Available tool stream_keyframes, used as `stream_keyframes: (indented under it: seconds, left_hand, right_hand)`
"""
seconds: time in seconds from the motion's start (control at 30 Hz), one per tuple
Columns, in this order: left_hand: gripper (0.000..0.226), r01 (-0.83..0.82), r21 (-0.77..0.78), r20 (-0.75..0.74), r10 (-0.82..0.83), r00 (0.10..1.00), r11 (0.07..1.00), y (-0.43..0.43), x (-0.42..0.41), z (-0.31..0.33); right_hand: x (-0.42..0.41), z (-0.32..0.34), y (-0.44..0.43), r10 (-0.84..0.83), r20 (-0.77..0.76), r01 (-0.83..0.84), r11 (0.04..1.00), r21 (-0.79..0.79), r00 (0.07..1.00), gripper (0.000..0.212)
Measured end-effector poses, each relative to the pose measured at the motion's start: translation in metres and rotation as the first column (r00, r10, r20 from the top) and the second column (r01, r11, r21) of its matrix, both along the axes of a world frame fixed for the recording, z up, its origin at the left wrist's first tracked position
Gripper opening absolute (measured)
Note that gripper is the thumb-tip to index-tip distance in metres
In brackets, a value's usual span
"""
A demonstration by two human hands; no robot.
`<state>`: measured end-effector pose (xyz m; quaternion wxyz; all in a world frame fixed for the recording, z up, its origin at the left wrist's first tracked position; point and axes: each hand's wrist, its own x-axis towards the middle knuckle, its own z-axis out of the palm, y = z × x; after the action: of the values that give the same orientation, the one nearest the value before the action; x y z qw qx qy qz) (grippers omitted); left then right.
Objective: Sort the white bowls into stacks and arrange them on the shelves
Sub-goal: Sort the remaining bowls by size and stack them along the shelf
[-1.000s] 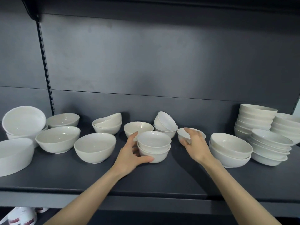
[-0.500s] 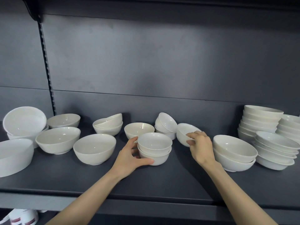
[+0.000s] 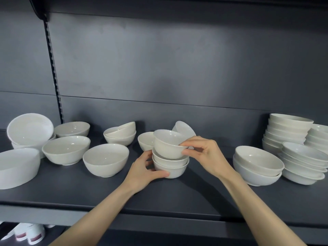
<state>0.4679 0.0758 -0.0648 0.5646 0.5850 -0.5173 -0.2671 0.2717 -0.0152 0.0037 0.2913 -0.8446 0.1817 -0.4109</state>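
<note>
A small white bowl (image 3: 166,143) is pinched at its right rim by my right hand (image 3: 206,155) and sits tilted on top of a short stack of two small bowls (image 3: 170,166) in the middle of the dark shelf (image 3: 88,190). My left hand (image 3: 143,172) grips the left side and base of that stack. Behind the stack stand another small bowl (image 3: 144,142) and a tilted bowl (image 3: 184,129) leaning on one more.
Medium bowls (image 3: 105,159) (image 3: 66,149) and larger ones (image 3: 29,129) (image 3: 17,166) spread over the left of the shelf. A pair of shallow bowls (image 3: 257,164) and tall stacks (image 3: 287,132) (image 3: 305,160) fill the right. Labelled white containers (image 3: 33,233) stand on the shelf below.
My right hand lifted the small bowl from the right and carried it left onto the stack held by my left hand. The left hand stayed on the stack.
</note>
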Motion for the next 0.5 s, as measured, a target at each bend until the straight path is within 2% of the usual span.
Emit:
stream_keyframes:
  seconds: [0.27, 0.43, 0.5]
  left_hand:
    - [0.084, 0.012, -0.020, -0.010, -0.012, 1.000, 1.000, 0.000, 0.001, -0.002]
    - [0.088, 0.023, -0.020, -0.009, -0.023, 1.000, 1.000, 0.001, 0.000, -0.001]
    - [0.084, 0.035, -0.018, -0.010, -0.035, 0.999, 0.999, 0.002, 0.000, 0.000]
  right_hand:
    - [-0.003, -0.008, -0.004, 0.016, -0.073, -0.013, 0.999, 0.040, 0.997, 0.024]
    - [-0.001, -0.011, -0.002, 0.020, -0.018, -0.017, 0.992, 0.125, 1.000, 0.021]
    - [0.000, -0.015, 0.002, 0.005, 0.002, -0.005, 0.977, 0.215, 1.000, 0.038]
